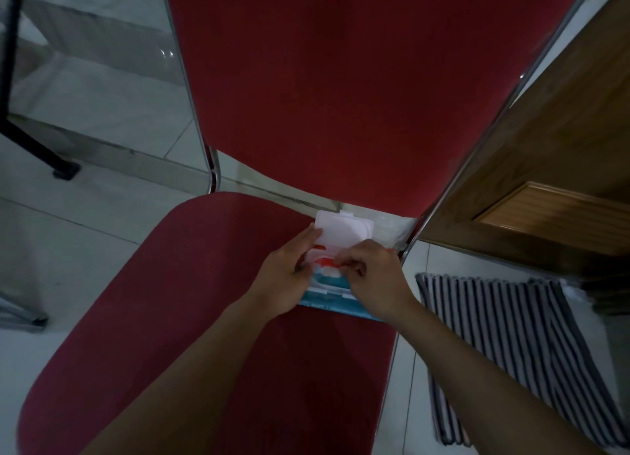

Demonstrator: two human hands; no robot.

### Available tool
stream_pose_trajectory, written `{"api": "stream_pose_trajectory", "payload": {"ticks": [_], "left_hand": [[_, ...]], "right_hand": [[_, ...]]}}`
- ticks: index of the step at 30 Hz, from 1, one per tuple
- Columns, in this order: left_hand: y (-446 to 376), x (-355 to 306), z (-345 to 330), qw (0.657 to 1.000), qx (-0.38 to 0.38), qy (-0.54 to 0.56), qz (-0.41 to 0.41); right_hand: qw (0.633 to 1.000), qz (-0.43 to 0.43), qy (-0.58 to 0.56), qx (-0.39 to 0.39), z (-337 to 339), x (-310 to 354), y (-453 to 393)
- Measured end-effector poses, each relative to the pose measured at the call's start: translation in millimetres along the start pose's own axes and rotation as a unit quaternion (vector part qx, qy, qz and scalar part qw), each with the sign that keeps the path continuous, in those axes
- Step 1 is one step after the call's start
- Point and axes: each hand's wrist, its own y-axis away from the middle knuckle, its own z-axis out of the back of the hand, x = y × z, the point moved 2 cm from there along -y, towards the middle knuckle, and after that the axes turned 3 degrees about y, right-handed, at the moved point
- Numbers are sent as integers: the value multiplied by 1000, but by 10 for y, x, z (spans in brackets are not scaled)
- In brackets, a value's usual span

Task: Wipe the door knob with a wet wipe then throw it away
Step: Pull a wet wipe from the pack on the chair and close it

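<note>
On chair seat (170, 284): wipes pack (327, 299), lid (341, 229) open, both hands at opening.

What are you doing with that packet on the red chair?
A person is getting a wet wipe out. The wipes pack lies on the red chair with its white lid flipped open. The left hand steadies the lid and pack, while the right hand pinches at the opening. No wipe is out yet.
</note>
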Motion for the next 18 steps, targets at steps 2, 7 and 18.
{"api": "stream_pose_trajectory", "payload": {"ticks": [2, 7, 18], "left_hand": [[-2, 13, -7, 1000, -3, 7, 3], [-15, 19, -7, 1000, -1, 1, 3], [-16, -3, 11, 999, 16, -42, -9]], "right_hand": [[999, 26, 20, 14, -17, 8, 4], [994, 55, 88, 32, -52, 53, 19], [962, -101, -253, -14, 40, -96, -21]]}}
